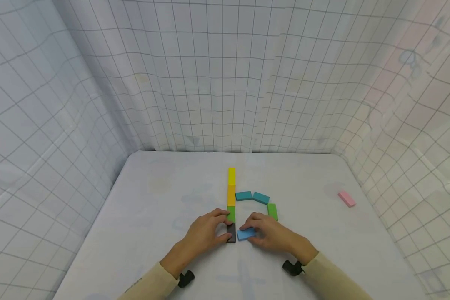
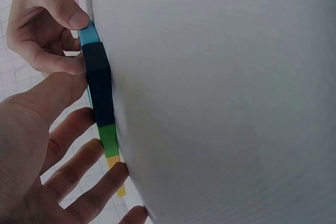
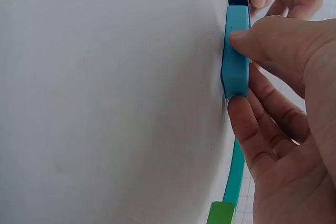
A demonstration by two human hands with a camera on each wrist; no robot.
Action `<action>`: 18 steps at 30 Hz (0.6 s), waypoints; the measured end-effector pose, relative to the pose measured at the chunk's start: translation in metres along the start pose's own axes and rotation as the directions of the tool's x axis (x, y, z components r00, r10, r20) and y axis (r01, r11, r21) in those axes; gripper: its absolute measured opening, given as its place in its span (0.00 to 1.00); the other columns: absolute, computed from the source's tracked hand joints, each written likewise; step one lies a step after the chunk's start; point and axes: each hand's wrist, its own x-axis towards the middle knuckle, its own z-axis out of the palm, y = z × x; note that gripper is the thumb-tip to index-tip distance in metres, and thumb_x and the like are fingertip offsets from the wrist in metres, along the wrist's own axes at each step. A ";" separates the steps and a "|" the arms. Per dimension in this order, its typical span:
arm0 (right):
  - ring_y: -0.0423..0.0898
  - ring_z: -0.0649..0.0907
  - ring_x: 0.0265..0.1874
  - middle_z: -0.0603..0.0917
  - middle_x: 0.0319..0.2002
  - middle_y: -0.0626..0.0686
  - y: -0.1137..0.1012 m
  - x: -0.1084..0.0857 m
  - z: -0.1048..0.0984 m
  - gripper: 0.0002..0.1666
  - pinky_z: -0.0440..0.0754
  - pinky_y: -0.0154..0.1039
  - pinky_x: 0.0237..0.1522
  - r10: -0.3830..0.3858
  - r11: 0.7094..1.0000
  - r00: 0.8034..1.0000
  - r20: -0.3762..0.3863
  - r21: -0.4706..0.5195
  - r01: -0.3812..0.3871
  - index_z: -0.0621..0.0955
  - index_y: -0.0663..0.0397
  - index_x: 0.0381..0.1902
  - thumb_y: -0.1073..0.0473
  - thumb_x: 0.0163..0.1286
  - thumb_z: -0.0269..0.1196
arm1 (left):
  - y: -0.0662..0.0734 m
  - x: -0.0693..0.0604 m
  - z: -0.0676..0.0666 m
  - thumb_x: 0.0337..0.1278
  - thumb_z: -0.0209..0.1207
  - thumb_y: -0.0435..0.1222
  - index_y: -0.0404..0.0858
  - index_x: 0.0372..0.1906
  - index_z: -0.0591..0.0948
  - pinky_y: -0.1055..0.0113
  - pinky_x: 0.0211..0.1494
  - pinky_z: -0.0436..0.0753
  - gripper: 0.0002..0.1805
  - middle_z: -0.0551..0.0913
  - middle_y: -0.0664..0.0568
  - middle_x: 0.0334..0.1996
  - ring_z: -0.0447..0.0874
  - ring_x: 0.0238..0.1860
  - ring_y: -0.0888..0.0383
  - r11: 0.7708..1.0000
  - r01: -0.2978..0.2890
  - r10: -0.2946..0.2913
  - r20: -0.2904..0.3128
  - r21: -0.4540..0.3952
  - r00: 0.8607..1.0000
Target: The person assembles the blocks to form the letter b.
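Observation:
A column of flat rectangular blocks lies on the table: a yellow block (image 1: pixel 231 176), an orange-yellow block (image 1: pixel 231 195), a green block (image 1: pixel 231 213) and a black block (image 1: pixel 231 233) nearest me. My left hand (image 1: pixel 206 231) is at the column's left side, its thumb and fingertips touching the black and green blocks with fingers spread. My right hand (image 1: pixel 271 233) pinches a light blue block (image 3: pixel 237 51) between thumb and fingers, just right of the black block. In the left wrist view, the light blue block (image 2: pixel 89 33) shows beyond the black block's end.
Two teal blocks, one beside the column (image 1: pixel 243 196) and one tilted (image 1: pixel 261 198), curve toward a second green block (image 1: pixel 272 211) beyond my right hand. A pink block (image 1: pixel 346 198) lies near the table's right edge. Grid-patterned white curtains (image 1: pixel 225 83) surround the white table (image 1: pixel 165 183).

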 end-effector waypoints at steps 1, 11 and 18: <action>0.38 0.86 0.60 0.88 0.61 0.43 0.000 0.000 0.000 0.20 0.90 0.41 0.68 -0.004 1.000 1.000 -0.002 0.003 0.004 0.92 0.43 0.67 0.61 0.81 0.77 | 0.000 0.000 0.000 0.67 0.85 0.44 0.47 0.55 0.95 0.45 0.67 0.95 0.16 0.91 0.49 0.70 0.96 0.66 0.45 1.000 0.002 -0.002 0.002 0.003 1.000; 0.38 0.87 0.60 0.88 0.61 0.44 -0.001 0.001 0.002 0.20 0.90 0.41 0.68 -0.024 1.000 1.000 -0.005 -0.009 0.024 0.92 0.43 0.67 0.60 0.81 0.77 | 0.000 0.000 0.000 0.66 0.85 0.43 0.47 0.55 0.95 0.43 0.67 0.95 0.16 0.91 0.49 0.71 0.95 0.67 0.44 1.000 0.005 -0.005 0.006 0.002 1.000; 0.38 0.86 0.61 0.88 0.61 0.43 -0.001 0.001 0.003 0.21 0.90 0.41 0.69 -0.021 1.000 1.000 0.001 -0.012 0.021 0.91 0.42 0.68 0.60 0.81 0.76 | -0.001 0.001 0.001 0.68 0.84 0.45 0.47 0.55 0.95 0.46 0.67 0.95 0.16 0.91 0.50 0.70 0.95 0.66 0.46 1.000 0.000 0.000 0.001 0.015 1.000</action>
